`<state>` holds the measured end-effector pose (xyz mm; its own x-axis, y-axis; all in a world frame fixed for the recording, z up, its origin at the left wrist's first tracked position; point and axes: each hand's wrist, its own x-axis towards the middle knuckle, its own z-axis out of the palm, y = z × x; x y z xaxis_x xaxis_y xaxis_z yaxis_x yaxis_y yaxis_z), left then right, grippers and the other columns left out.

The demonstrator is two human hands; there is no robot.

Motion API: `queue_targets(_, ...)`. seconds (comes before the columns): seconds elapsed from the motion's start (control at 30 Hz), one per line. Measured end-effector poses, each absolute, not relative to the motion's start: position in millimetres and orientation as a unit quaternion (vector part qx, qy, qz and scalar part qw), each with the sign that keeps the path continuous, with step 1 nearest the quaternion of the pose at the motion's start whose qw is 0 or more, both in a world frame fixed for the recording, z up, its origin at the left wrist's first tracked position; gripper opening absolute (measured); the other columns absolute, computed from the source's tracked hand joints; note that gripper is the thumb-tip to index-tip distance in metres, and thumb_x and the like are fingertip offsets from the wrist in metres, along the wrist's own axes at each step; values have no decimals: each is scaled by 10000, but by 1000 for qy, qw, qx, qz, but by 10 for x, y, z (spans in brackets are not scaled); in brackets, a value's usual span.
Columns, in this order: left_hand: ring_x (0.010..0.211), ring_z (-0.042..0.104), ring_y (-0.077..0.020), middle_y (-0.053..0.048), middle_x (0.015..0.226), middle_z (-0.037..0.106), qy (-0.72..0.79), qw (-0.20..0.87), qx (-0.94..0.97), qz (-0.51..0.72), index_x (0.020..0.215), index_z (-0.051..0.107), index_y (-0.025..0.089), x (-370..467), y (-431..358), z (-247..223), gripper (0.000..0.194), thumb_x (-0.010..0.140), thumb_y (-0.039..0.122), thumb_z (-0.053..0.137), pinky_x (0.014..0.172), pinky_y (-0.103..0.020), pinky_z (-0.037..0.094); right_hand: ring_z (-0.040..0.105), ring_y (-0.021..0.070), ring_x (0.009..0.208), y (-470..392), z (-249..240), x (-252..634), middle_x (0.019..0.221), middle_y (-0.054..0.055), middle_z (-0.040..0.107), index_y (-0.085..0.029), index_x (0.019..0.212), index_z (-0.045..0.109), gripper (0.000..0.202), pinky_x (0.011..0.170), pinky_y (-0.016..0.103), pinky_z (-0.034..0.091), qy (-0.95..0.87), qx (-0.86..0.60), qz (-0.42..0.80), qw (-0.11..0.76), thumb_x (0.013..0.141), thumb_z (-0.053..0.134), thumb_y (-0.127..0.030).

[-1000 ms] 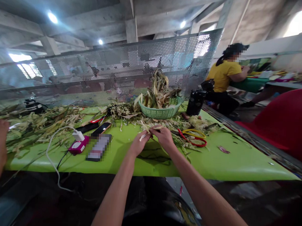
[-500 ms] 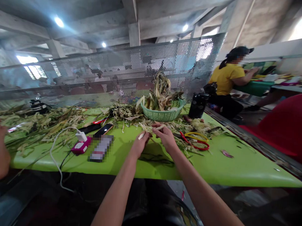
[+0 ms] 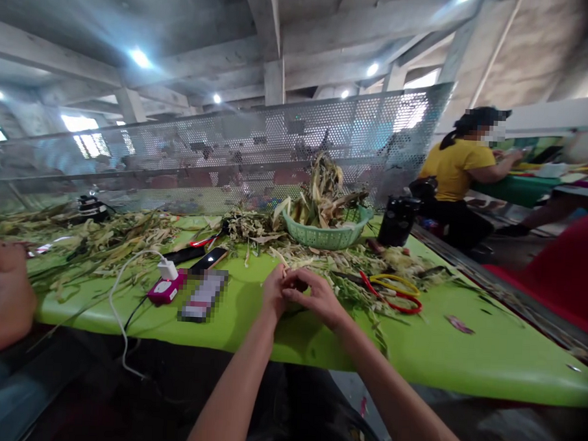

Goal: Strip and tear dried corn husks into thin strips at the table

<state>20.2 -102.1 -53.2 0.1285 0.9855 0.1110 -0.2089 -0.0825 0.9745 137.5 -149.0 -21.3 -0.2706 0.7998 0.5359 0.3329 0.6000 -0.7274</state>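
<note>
My left hand [image 3: 274, 291] and my right hand [image 3: 312, 295] meet above the green table [image 3: 250, 332]. The left fingers are closed round something mostly hidden, with a small pale bit showing at the top. My right thumb and fingers curl together against the left fingertips, and what they pinch is too small to make out. Beyond the hands, a light green basket [image 3: 325, 237] holds dry husks [image 3: 319, 189]. Scissors with red and yellow handles [image 3: 395, 295] lie to the right among leaf scraps [image 3: 356, 291].
On the left are a magenta power block [image 3: 167, 288] with a white plug and cable, two phones, and husk strips [image 3: 108, 245]. Another person's arm [image 3: 13, 286] rests at the far left. A black container [image 3: 397, 222] stands right of the basket; a person in yellow sits beyond.
The view has shifted, so the table's things appear farther right and slightly lower. My hands have come together, and the pale strip between them is now mostly hidden.
</note>
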Motion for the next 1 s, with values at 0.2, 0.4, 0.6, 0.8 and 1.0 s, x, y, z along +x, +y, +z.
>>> queue_targets(0.2,652,380,-128,20,649,495,386,531,536,531,644,549,183,154,-1004,-490,146,700,246,667,588,-241,265,588,174,703,-1338,-327,1461,775,20,653,-210,852,634,134,670,293,462,-669,-406,277,558,799,620,-332)
queue_targets(0.4,505,318,-77,55,573,399,322,640,506,480,741,550,164,192,-1036,-468,153,688,283,630,503,-219,223,603,182,733,-1251,-340,1580,778,33,654,-190,832,642,184,711,308,483,-621,-407,286,606,744,661,-350)
queue_targets(0.6,453,266,-33,74,569,355,259,730,444,451,762,507,155,126,-1065,-421,257,640,302,679,454,-181,212,600,172,712,-1273,-321,1619,775,41,665,-176,843,663,189,671,287,484,-630,-403,278,603,754,650,-342)
queue_targets(0.8,427,283,-28,81,518,342,269,755,386,457,671,441,168,101,-1057,-436,391,650,431,730,418,-178,201,614,195,772,-1324,-298,1587,799,40,687,-203,792,712,88,745,318,477,-678,-395,227,577,749,641,-231)
queue_targets(1.0,415,299,-26,85,502,373,289,756,350,471,669,453,164,100,-1005,-474,365,615,386,737,422,-174,231,616,204,831,-1332,-317,1592,862,41,688,-247,931,730,267,767,325,478,-759,-396,97,508,740,602,-113)
